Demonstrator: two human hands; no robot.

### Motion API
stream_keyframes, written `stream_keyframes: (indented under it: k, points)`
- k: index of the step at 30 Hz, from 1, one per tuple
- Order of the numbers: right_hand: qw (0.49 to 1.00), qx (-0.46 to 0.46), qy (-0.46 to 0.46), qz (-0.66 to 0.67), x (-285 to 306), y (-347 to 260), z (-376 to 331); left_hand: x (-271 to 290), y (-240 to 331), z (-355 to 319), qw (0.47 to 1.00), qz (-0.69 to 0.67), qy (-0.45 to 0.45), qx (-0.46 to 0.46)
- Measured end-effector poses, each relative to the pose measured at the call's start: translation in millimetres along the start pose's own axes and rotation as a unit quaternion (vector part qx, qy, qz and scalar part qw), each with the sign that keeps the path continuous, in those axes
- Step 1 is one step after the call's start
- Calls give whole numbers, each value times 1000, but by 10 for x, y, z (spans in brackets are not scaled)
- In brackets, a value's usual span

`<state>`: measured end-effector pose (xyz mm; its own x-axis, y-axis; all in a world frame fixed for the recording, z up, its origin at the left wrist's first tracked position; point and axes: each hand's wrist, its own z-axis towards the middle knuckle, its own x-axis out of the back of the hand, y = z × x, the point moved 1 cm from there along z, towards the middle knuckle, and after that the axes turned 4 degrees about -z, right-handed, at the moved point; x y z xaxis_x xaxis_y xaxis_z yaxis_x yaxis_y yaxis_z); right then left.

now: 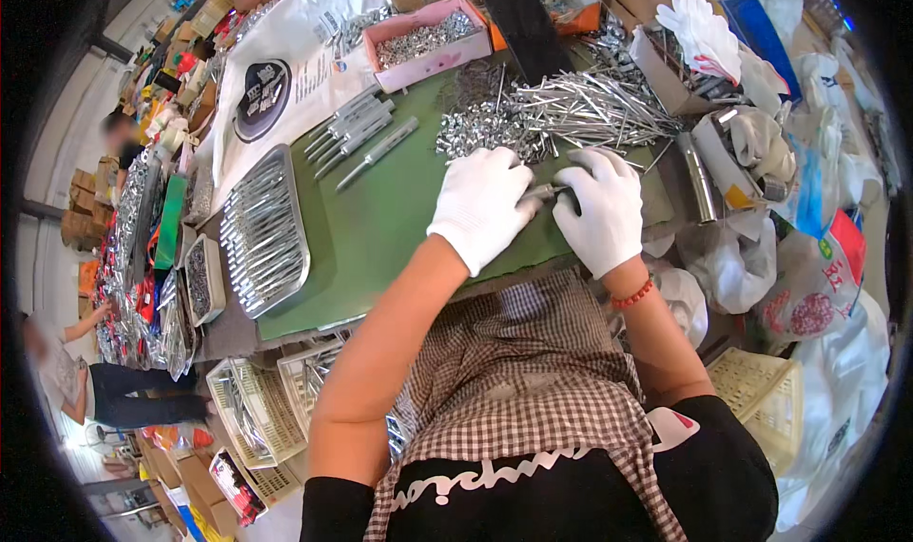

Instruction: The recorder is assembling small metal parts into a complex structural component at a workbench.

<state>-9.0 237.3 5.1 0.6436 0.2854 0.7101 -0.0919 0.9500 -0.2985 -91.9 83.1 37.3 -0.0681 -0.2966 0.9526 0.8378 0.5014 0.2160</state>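
Note:
My left hand (480, 204), in a white glove, pinches one end of a short silver metal piece (542, 192) over the green mat (371, 247). Closed at its other end is my right hand (605, 209), gloved too; its fingers hide the rest of the piece. Just beyond the hands lie a heap of small metal fittings (485, 131) and a pile of long thin metal rods (599, 105). To the left, several silver cylinders with thin shafts (366, 128) rest side by side. A metal tray (306, 261) farther left holds rows of similar slender metal parts.
A pink box (418, 74) of small hardware and a black phone-like slab (526, 33) stand at the back. Right of the mat are a steel cylinder (697, 179), an open carton (737, 157) and plastic bags (737, 266). Another person (114, 380) stands at the far left.

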Motion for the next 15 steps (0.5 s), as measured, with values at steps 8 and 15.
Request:
stream_keyframes:
  k: [8,15]
  points:
    - [998,69,-12,3,0,52,35,39,91,-77,996,59,63,-26]
    - [976,-27,-35,214,131,-191,-35,504,129,-237,990,53,114,-65]
